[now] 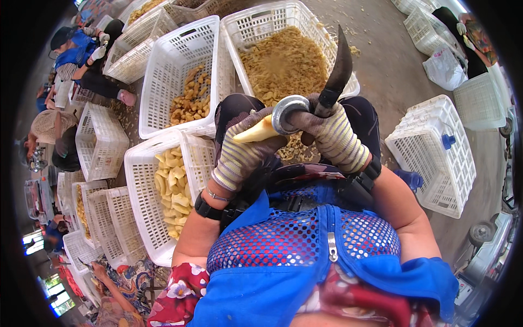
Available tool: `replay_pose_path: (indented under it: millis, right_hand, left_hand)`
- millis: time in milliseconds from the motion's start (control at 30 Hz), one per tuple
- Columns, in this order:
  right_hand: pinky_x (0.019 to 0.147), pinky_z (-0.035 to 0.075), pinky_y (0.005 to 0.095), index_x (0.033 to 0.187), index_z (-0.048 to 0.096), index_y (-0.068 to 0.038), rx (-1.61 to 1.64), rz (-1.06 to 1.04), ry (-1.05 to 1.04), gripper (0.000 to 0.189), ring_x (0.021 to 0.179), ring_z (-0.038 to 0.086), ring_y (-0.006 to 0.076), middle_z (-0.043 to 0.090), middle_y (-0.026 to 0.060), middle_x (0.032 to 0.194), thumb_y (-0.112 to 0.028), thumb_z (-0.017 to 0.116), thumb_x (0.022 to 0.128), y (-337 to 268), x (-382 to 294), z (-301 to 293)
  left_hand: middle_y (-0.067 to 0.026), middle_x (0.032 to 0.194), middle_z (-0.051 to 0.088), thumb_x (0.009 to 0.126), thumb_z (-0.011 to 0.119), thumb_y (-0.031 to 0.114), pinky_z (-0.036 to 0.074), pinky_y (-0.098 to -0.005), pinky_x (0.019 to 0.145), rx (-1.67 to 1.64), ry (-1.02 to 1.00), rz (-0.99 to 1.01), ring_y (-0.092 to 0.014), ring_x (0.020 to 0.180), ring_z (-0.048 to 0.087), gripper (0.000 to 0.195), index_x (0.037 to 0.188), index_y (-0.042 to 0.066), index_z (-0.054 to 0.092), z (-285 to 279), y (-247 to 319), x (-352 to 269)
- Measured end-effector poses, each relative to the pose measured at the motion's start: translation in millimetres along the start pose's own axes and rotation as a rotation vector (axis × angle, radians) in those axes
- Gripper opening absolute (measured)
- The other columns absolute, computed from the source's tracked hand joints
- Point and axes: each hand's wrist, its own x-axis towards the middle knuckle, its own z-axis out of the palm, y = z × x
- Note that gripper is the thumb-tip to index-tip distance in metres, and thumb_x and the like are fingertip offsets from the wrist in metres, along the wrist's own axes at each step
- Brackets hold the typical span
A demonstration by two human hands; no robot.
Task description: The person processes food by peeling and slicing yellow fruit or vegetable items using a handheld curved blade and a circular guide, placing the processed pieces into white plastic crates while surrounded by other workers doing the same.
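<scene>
My left hand (251, 153), in a striped knit glove, grips a pale yellow peeled piece of produce (257, 131) whose tapered end points left. A round metal ring (278, 116) sits against the other end of the piece. Gloved the same way, my right hand (337, 133) has its fingers at the ring. It also holds a curved knife (342, 67), dark blade pointing up and away from me. Part of the knife's handle is hidden by the hand. Both hands are close together above my lap.
Ahead stands a white plastic crate of brown peelings (282, 61). To its left, another crate holds brown unpeeled pieces (192, 98); nearer, one holds peeled pieces (175, 188). An upturned crate (433, 155) stands right, beside a blue bottle (410, 179). A co-worker (81, 53) sits far left.
</scene>
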Motion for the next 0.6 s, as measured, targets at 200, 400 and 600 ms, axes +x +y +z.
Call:
replay_pose_path:
  millis: [200,400,600]
  right_hand:
    - [0.066,0.053,0.0296,0.104,0.065,-0.005,-0.035,0.017,-0.106,0.025,0.083,0.065,0.0152,0.069,0.0051,0.093,-0.009,0.073,0.081,0.4,-0.7,-9.8]
    - [0.058,0.048,0.0251,0.099,0.066,-0.008,0.087,-0.003,-0.016,0.021,0.069,0.059,0.0083,0.064,0.0002,0.083,-0.014,0.075,0.082,-7.4,-4.8,-12.4]
    - [0.053,0.044,0.0247,0.095,0.067,-0.007,0.179,-0.022,0.030,0.018,0.064,0.055,0.0060,0.062,-0.0013,0.079,-0.012,0.076,0.081,-7.8,-6.4,-14.9]
  left_hand:
    - [-0.0017,0.106,0.070,0.078,0.082,0.003,0.052,-0.0270,0.085,-0.088,-0.006,-0.126,-0.010,0.096,0.063,0.049,0.123,0.006,0.065,0.1,-7.5,1.9]
    - [-0.0022,0.107,0.070,0.083,0.075,0.004,0.052,-0.0267,0.085,-0.323,-0.005,-0.317,-0.010,0.095,0.063,0.040,0.123,0.005,0.067,-15.3,-5.8,-6.9]
    - [-0.0082,0.099,0.071,0.091,0.070,0.026,0.054,-0.0288,0.081,-0.455,0.020,-0.290,-0.015,0.088,0.067,0.040,0.122,0.002,0.065,-26.5,7.8,-9.1]
